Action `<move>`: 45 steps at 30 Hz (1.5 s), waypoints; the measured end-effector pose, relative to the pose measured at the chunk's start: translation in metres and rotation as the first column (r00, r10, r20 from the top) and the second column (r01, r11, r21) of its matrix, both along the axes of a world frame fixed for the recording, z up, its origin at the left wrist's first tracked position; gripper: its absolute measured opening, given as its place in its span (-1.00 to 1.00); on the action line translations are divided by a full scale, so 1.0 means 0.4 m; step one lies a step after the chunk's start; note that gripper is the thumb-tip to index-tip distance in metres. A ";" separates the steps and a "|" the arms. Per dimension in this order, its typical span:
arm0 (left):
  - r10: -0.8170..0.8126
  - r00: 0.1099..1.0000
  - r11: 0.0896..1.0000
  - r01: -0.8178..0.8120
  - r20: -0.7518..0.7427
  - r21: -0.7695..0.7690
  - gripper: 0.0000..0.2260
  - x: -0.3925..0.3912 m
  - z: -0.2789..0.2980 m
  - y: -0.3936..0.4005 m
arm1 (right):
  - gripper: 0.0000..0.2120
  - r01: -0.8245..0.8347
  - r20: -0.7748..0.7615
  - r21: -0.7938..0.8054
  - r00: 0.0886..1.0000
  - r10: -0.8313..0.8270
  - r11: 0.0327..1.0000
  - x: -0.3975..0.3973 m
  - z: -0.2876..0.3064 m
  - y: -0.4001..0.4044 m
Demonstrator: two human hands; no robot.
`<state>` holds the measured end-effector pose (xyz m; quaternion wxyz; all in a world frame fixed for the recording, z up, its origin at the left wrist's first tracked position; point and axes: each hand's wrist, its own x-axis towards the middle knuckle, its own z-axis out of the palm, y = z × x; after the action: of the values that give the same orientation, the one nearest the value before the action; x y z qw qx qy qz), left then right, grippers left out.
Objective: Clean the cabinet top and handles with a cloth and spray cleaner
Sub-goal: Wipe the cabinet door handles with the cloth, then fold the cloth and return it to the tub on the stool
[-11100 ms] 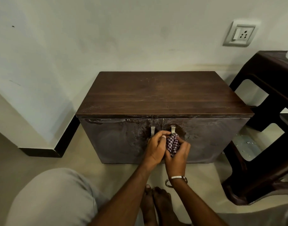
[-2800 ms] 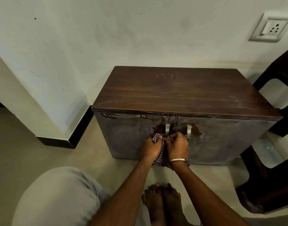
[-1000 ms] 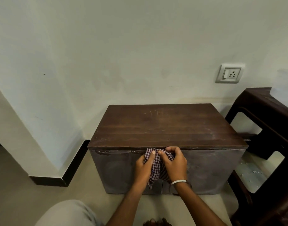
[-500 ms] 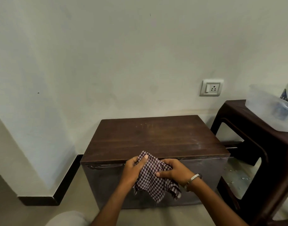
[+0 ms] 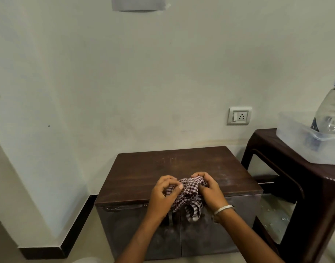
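Where the pale wall [image 5: 125, 82] meets the floor, a low dark cabinet [image 5: 181, 168] is set, with a wall socket [image 5: 239, 116] above it and a dark stool [image 5: 305, 177] beside it on the right. On that stool a clear tub [image 5: 295, 141] with a spray bottle [image 5: 329, 114] is seen. Over the cabinet's front edge, a checked cloth [image 5: 189, 194] is bunched and gripped by the left hand [image 5: 164, 194] and right hand [image 5: 210, 192], fingers curled into it.
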<state>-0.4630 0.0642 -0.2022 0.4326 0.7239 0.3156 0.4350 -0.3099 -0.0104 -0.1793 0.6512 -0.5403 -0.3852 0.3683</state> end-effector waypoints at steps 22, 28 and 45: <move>0.022 0.979 0.969 0.029 0.202 -0.244 -0.42 0.121 0.173 0.008 | -0.56 -0.134 0.064 -0.133 0.988 0.143 0.982 0.127 0.149 -0.008; -0.023 0.976 0.972 0.072 0.215 -0.225 -0.41 0.206 0.215 0.026 | -0.62 -0.005 0.018 -0.028 1.000 0.006 1.000 0.190 0.200 -0.013; -0.231 0.971 0.973 0.230 0.067 0.030 -0.63 0.624 0.402 0.012 | -0.56 0.521 -0.046 0.105 0.854 -0.519 0.847 0.507 0.415 -0.055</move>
<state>-0.2136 0.0690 -0.0413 0.4829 0.7447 0.2093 0.4104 -0.1070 -0.0322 -0.0134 0.7591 -0.5835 -0.2398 0.1603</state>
